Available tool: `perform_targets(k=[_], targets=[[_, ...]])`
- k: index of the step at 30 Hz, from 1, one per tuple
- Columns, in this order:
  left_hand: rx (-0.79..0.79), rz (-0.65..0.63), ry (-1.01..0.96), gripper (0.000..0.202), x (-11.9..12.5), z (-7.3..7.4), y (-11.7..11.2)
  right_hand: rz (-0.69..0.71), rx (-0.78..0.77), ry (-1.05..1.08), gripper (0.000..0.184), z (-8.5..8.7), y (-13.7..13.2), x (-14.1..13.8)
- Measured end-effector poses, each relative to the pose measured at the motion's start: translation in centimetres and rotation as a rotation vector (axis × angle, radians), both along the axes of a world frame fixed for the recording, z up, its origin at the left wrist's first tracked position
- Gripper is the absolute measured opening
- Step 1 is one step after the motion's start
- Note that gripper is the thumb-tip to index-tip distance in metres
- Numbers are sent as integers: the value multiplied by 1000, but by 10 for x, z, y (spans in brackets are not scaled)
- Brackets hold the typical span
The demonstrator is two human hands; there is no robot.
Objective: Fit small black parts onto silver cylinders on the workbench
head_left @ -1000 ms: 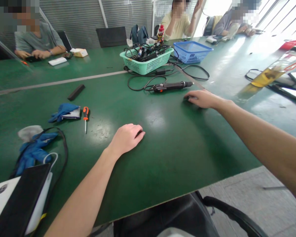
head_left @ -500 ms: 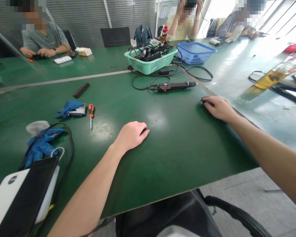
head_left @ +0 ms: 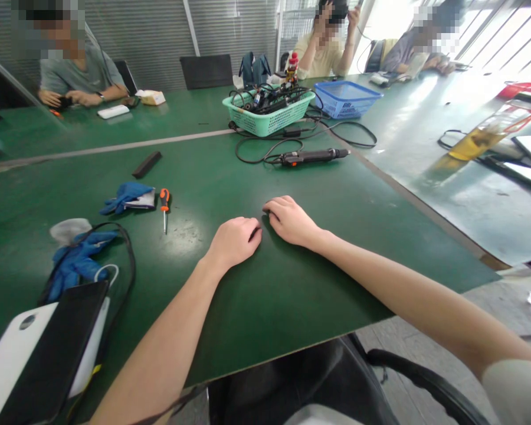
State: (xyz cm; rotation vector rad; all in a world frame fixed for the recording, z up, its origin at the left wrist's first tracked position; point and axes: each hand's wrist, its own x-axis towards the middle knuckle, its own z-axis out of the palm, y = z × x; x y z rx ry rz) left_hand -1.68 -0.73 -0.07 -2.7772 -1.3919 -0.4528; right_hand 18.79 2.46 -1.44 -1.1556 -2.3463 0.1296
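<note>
Dark green tabletop [head_left: 327, 295] — mint-green lattice basket [head_left: 268, 118], orange-and-black screwdriver [head_left: 164, 199].

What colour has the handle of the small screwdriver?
Orange and black handle, seen best in the head view.

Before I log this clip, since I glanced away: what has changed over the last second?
The right hand moved left across the green workbench and now rests close beside the left hand. Neither hand took hold of anything. The left hand, the orange-handled screwdriver, the electric screwdriver and the green plastic basket stayed where they were.
</note>
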Motion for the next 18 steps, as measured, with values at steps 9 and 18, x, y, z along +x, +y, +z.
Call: perform_targets(k=[9,18], targets=[[4,20,4,18,2,0,0,41,-59,-64,26,2,-7,-18],[-15,18,-37,14,7,2,-1,92,-27,64,34,23,-16,16]])
